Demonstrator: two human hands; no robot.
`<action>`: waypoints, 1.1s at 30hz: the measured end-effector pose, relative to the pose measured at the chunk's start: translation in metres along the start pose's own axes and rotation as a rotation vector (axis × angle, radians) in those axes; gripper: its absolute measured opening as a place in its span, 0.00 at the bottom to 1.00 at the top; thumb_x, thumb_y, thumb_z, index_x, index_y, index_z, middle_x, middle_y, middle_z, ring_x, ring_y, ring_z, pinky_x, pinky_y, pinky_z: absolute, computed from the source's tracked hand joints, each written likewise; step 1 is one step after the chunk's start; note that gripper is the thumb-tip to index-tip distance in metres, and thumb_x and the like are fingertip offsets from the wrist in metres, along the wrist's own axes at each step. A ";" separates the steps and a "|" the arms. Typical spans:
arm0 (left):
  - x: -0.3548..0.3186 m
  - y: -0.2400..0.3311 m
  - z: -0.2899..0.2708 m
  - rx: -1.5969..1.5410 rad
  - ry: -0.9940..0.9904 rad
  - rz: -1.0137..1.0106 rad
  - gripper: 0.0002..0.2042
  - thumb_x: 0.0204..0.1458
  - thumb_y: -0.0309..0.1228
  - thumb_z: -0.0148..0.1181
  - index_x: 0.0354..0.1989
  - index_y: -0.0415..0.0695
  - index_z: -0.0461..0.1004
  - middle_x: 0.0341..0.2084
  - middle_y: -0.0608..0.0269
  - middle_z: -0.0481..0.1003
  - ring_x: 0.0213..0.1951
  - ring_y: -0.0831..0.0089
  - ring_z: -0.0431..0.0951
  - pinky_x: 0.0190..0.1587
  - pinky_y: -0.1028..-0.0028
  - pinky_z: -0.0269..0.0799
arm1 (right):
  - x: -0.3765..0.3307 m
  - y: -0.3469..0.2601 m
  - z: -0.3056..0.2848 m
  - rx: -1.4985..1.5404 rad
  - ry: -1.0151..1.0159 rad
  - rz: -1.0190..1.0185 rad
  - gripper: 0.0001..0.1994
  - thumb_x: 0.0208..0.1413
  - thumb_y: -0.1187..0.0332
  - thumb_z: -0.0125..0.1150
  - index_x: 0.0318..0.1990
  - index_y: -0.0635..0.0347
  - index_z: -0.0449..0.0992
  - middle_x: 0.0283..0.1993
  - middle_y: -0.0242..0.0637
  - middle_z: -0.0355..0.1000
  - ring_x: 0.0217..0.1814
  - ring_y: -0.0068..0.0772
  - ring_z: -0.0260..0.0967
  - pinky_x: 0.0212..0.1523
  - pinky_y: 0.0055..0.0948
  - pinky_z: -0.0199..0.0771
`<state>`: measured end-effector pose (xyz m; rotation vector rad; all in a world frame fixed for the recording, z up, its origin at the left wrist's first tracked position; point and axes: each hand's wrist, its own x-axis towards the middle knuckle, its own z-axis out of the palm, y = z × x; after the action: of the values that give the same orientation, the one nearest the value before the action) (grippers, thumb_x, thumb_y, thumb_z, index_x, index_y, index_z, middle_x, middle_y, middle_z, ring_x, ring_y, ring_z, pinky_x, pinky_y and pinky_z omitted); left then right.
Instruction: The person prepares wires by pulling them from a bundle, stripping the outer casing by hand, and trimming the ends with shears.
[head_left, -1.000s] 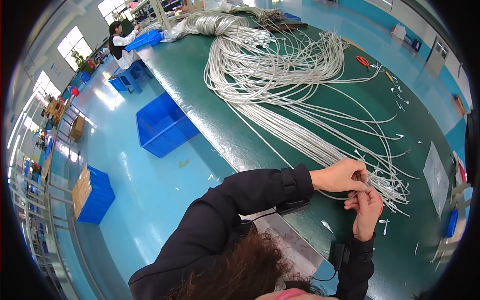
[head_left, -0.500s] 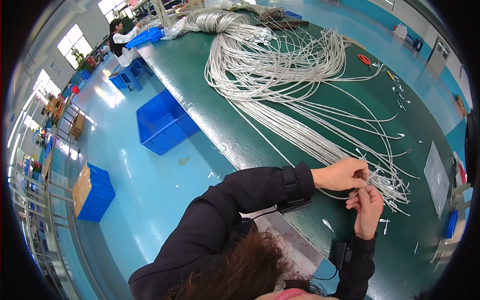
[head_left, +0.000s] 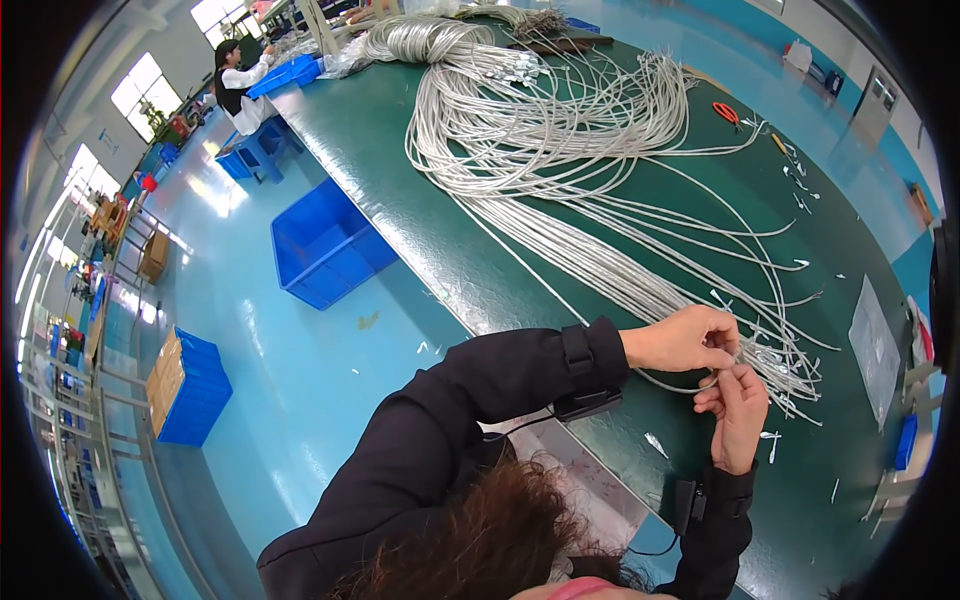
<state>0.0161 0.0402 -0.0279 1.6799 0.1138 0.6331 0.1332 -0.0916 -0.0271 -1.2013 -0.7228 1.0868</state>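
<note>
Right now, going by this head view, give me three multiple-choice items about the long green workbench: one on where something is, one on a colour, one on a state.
1. Where do the orange-handled scissors lie?
A. on the long green workbench, beyond the grey cable bundle
B. on the floor
C. in the open blue plastic crate

2. What colour are the person's sleeves?
A. white
B. black
C. yellow

3. What are the left hand and right hand doing?
A. resting flat
B. pinching a thin grey cable end together
C. holding scissors

Answers: A, the scissors sit on the bench top; B, both sleeves are dark black; B, both hands' fingertips meet on the cable.
</note>
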 end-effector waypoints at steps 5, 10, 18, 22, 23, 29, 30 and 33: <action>0.008 -0.003 0.006 0.085 0.021 -0.043 0.05 0.47 0.27 0.59 0.29 0.38 0.72 0.24 0.66 0.73 0.28 0.80 0.71 0.33 0.78 0.68 | -0.005 -0.003 -0.001 -0.237 0.092 -0.074 0.07 0.61 0.70 0.51 0.34 0.66 0.68 0.29 0.38 0.71 0.23 0.24 0.71 0.23 0.19 0.72; 0.004 -0.003 -0.009 0.002 -0.045 -0.063 0.07 0.50 0.26 0.59 0.36 0.38 0.72 0.27 0.68 0.72 0.32 0.81 0.71 0.36 0.79 0.69 | 0.003 -0.008 0.003 0.034 -0.034 0.035 0.07 0.60 0.70 0.50 0.36 0.66 0.68 0.31 0.40 0.72 0.26 0.25 0.71 0.27 0.21 0.72; 0.007 0.010 0.000 -0.177 -0.026 -0.316 0.07 0.53 0.26 0.58 0.40 0.39 0.71 0.30 0.70 0.72 0.33 0.84 0.70 0.38 0.81 0.67 | -0.001 -0.001 -0.008 0.047 0.027 0.005 0.06 0.60 0.70 0.51 0.36 0.65 0.67 0.29 0.40 0.72 0.25 0.26 0.73 0.25 0.20 0.74; 0.007 0.019 -0.001 -0.131 -0.011 -0.355 0.07 0.52 0.26 0.58 0.38 0.37 0.72 0.31 0.68 0.73 0.34 0.83 0.71 0.39 0.81 0.68 | -0.002 0.001 -0.004 -0.002 0.047 -0.040 0.06 0.60 0.71 0.52 0.35 0.66 0.67 0.29 0.40 0.72 0.24 0.26 0.73 0.24 0.19 0.74; 0.008 0.020 -0.002 -0.104 -0.008 -0.349 0.07 0.52 0.26 0.58 0.37 0.36 0.73 0.32 0.67 0.74 0.35 0.83 0.72 0.39 0.80 0.68 | -0.001 0.001 -0.003 -0.027 0.052 -0.047 0.06 0.60 0.71 0.52 0.35 0.66 0.67 0.29 0.40 0.72 0.24 0.26 0.73 0.24 0.19 0.74; 0.008 0.008 -0.005 -0.133 0.002 -0.311 0.06 0.51 0.25 0.58 0.35 0.35 0.73 0.31 0.67 0.74 0.35 0.83 0.71 0.39 0.80 0.68 | -0.001 0.000 0.000 -0.080 0.073 -0.055 0.05 0.59 0.73 0.51 0.35 0.67 0.68 0.28 0.40 0.72 0.23 0.26 0.73 0.23 0.20 0.74; 0.009 0.009 -0.005 -0.138 0.005 -0.319 0.06 0.51 0.25 0.58 0.35 0.35 0.73 0.31 0.67 0.74 0.34 0.83 0.71 0.38 0.81 0.68 | 0.000 -0.001 0.000 -0.069 0.055 -0.053 0.05 0.60 0.73 0.51 0.36 0.68 0.68 0.28 0.40 0.72 0.23 0.26 0.73 0.24 0.20 0.74; 0.007 0.009 -0.003 -0.164 0.006 -0.334 0.06 0.51 0.25 0.57 0.34 0.36 0.73 0.30 0.68 0.73 0.33 0.83 0.70 0.38 0.81 0.67 | -0.001 -0.001 -0.002 -0.045 0.021 -0.048 0.06 0.60 0.72 0.50 0.37 0.68 0.68 0.29 0.40 0.72 0.24 0.26 0.73 0.24 0.20 0.74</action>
<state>0.0182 0.0438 -0.0165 1.4583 0.3309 0.3847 0.1348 -0.0930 -0.0261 -1.2256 -0.7597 1.0216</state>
